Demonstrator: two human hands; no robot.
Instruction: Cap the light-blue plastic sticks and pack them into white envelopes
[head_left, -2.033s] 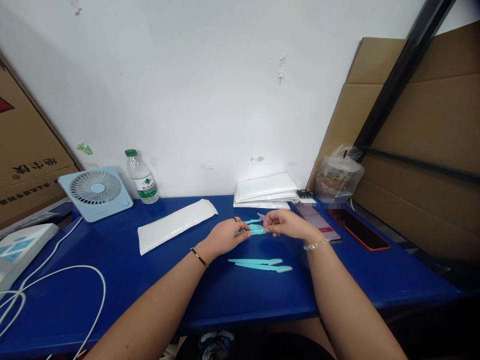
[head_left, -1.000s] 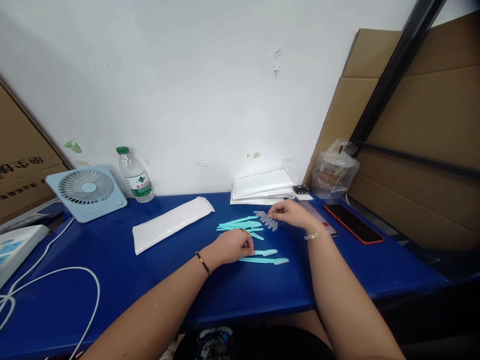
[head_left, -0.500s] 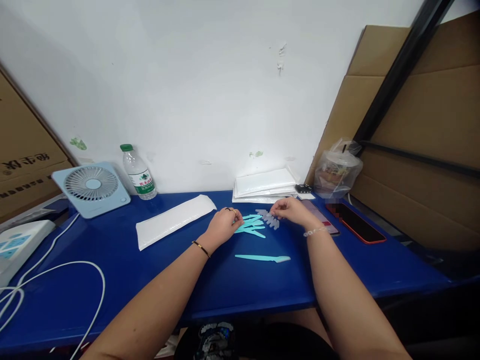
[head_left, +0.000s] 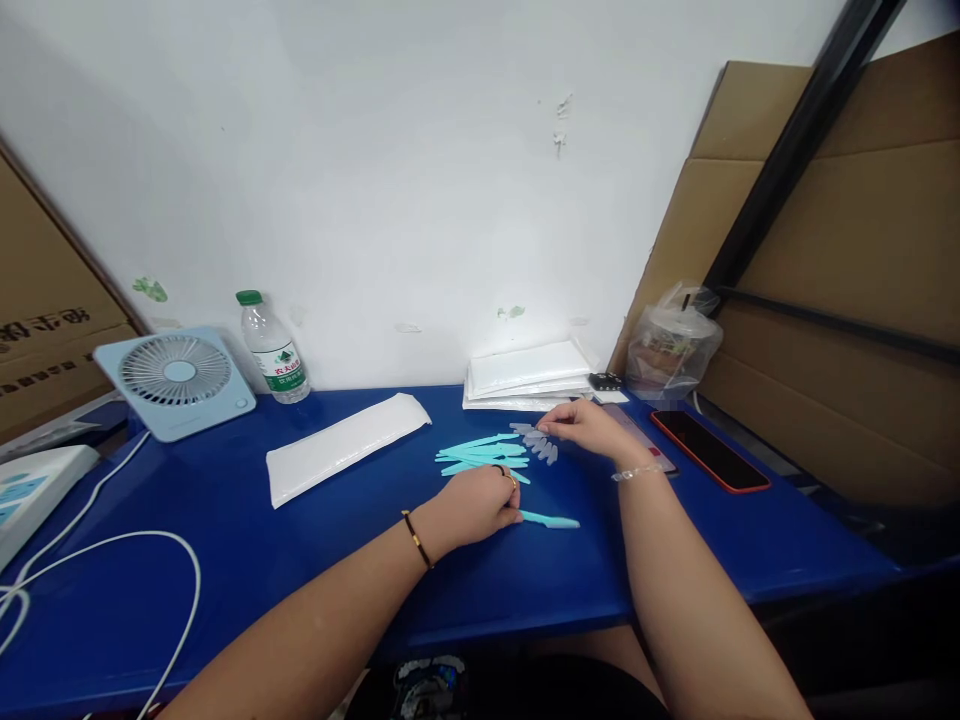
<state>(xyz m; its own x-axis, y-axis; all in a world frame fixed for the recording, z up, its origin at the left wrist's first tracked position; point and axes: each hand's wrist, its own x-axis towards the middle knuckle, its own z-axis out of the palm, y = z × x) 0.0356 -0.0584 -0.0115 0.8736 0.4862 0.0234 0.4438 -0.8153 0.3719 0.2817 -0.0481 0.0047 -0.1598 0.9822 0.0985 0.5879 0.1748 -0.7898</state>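
Note:
A single turquoise eyebrow razor (head_left: 553, 521) lies near the front of the blue table, its blade end toward the right. My left hand (head_left: 484, 503) is closed on its handle, hiding most of it. Just beyond that hand, several more turquoise eyebrow razors (head_left: 480, 452) form a loose, overlapping pile. Small clear blade caps (head_left: 541, 447) are spread to the right of the pile. My right hand (head_left: 574, 425) pinches at the upper edge of these caps, thumb and forefinger together on one of them; its fingertips partly cover it.
A white padded mailer (head_left: 345, 448) lies left of the razors, and more white mailers (head_left: 529, 372) are stacked by the wall. Farther left stand a water bottle (head_left: 277, 350) and a blue fan (head_left: 180, 380). On the right are a red-edged phone (head_left: 712, 450) and a bagged cup (head_left: 675, 345).
My left hand has moved from the razor pile toward me and right, and closed on the single razor's handle. My right hand has stayed at the clear caps.

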